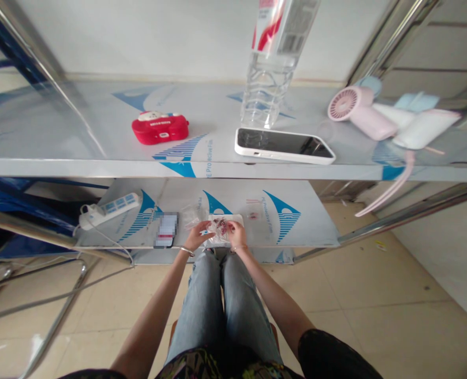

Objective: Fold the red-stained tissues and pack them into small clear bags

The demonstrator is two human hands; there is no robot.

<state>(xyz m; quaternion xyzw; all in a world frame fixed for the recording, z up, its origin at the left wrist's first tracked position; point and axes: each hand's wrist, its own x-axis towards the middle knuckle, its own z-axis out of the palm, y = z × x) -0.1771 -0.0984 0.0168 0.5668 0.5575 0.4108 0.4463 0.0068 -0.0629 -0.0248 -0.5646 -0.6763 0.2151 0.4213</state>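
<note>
Low over the lower shelf, my two hands meet at a small clear, crinkled bundle with dark red bits [219,229]; its kind is too small to make out. My left hand [196,237] is at the bundle's left edge, thumb and fingers curved around it. On the other side my right hand [238,235] has its fingertips pinched at the red bits. Beneath them lies a white flat pad or tray [236,217]. Crumpled clear plastic [194,216] rests left of it, and a small clear packet with red marks [254,209] lies to the right.
A phone [166,230] and a power strip [112,209] with a cable lie left on the lower shelf [308,221]. The upper shelf [213,113] overhangs it, carrying a red case [160,130], water bottle [267,84], white-cased phone [284,145] and pink handheld fan [361,110].
</note>
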